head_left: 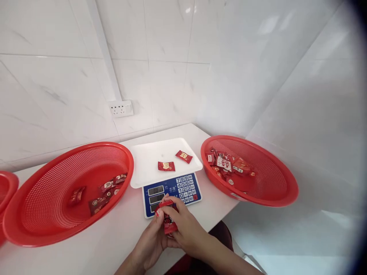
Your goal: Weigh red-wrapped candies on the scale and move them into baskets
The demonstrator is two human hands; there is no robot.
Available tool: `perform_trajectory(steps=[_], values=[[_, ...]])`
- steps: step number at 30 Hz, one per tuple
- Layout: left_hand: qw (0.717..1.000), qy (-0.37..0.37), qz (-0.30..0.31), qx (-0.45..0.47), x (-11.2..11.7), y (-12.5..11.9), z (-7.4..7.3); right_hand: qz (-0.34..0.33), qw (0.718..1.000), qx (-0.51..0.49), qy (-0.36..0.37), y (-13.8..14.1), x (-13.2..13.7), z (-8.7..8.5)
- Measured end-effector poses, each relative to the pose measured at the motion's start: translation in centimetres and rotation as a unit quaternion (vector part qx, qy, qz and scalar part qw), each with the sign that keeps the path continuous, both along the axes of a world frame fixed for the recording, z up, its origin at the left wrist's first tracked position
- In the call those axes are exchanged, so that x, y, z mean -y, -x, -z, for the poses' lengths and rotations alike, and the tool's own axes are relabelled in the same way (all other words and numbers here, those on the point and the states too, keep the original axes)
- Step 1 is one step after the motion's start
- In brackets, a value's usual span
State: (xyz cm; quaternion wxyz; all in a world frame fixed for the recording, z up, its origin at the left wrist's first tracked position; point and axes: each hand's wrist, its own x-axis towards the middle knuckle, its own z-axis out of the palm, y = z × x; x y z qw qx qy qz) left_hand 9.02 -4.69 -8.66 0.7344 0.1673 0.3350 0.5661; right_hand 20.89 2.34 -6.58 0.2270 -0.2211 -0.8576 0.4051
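Both my hands meet just above the front edge of a digital scale's blue keypad panel. My left hand and my right hand pinch a red foil candy packet and a crumpled red wrapper between their fingers; the fingers hide most of it. On the scale's white tray lie two red candy packets with gold print, apart from each other. Neither hand touches the tray.
A red mesh basket to the left holds a few red packets. Another red mesh basket to the right holds a heap of red packets. A third red basket's rim shows at the far left. A wall socket sits on the tiled wall.
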Motion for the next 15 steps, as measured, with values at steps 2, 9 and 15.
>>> perform_trajectory(steps=[2,9,15], values=[[0.999,0.015,-0.032,-0.011,-0.2,0.1,0.0,-0.005,0.999,0.044,-0.019,0.3,-0.1,0.1],[0.996,0.051,-0.062,-0.024,-0.5,0.6,-0.1,-0.025,0.995,0.091,0.008,-1.6,-1.1,-1.1],[0.997,0.036,-0.053,-0.03,-0.5,0.9,0.3,0.028,0.998,-0.043,-0.035,-1.3,-1.3,-0.7]])
